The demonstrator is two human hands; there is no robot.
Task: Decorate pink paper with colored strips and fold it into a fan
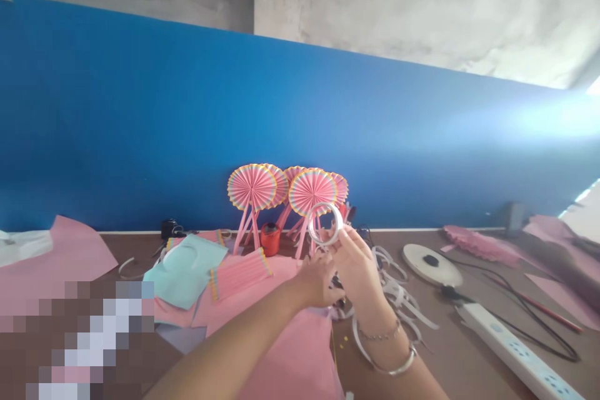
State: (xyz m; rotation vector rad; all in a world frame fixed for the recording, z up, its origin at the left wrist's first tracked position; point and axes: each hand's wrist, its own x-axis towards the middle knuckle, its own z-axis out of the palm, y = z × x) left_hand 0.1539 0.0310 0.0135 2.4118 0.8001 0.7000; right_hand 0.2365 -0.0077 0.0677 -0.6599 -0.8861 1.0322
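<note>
My right hand [354, 256] is raised over the table, its fingers pinching the lower right edge of a white ring that looks like a tape roll [312, 225]. Just left of it and lower, my left hand [319, 280] has curled fingers; what they grip, if anything, is hidden. Behind both hands, pink pleated paper fans [252, 187] with yellow-blue edges stand upright on pink sticks. A pleated pink strip [241, 274] lies left of my left hand, beside pale blue paper [187, 269]. Pink sheets [276, 353] spread beneath my forearms.
Loose white strips [405, 303] curl right of my right wrist. Farther right are a cream round disc [432, 265], a white power strip [520, 350] and its black cable. A red container [270, 240] stands by the fans. A blue partition [140, 112] rises behind the table.
</note>
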